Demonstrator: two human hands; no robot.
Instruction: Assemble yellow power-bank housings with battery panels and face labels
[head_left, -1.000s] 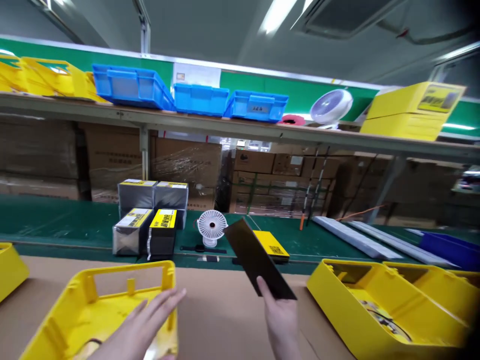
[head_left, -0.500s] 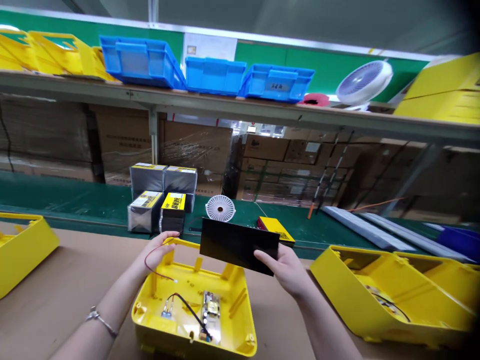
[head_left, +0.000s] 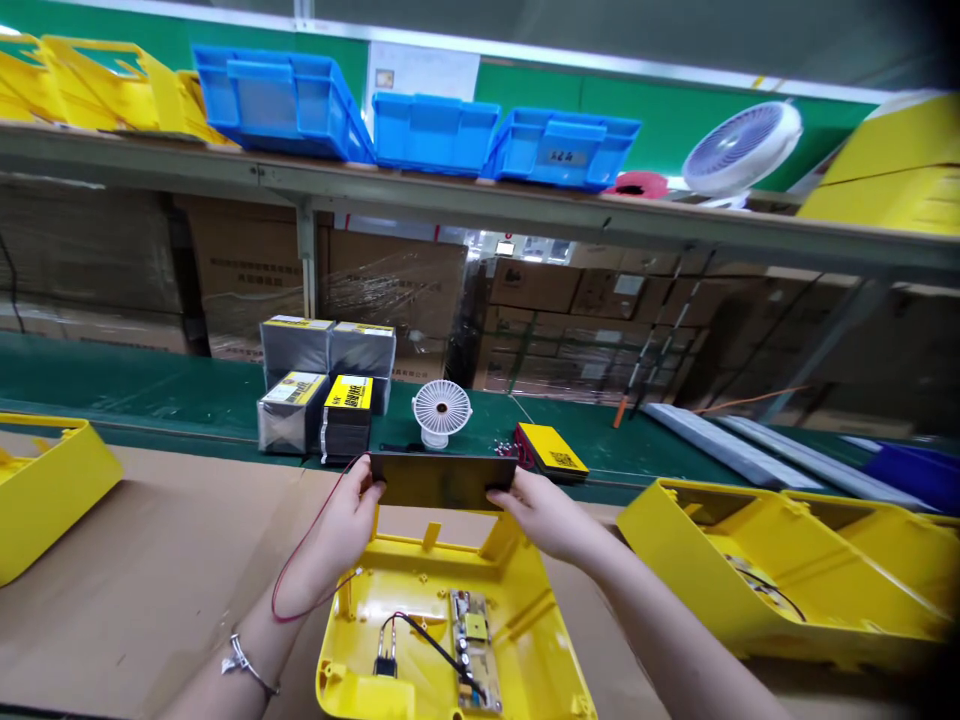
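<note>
Between my two hands a flat black panel (head_left: 442, 482) is held level at the back wall of a yellow plastic housing (head_left: 405, 570). My left hand (head_left: 346, 520) pinches the panel's left end, and a thin red wire (head_left: 289, 565) hangs from it over the wrist. My right hand (head_left: 544, 512) grips the right end with the thumb on the near face. Inside the housing lie a circuit board (head_left: 474, 645) and a small black connector (head_left: 385, 664) joined by a black cable. I cannot tell whether the panel touches the housing.
More yellow housings stand at right (head_left: 697, 590) and left (head_left: 52, 500). Behind are wrapped panel stacks (head_left: 292, 410), a small white fan (head_left: 442, 410) and a yellow-topped stack (head_left: 553, 450) with red wires. Blue bins (head_left: 435, 135) line the shelf above.
My left hand has moved from the housing's rim to the panel's left end. The panel has shifted left and levelled out. The housing appears further right and lower in view.
</note>
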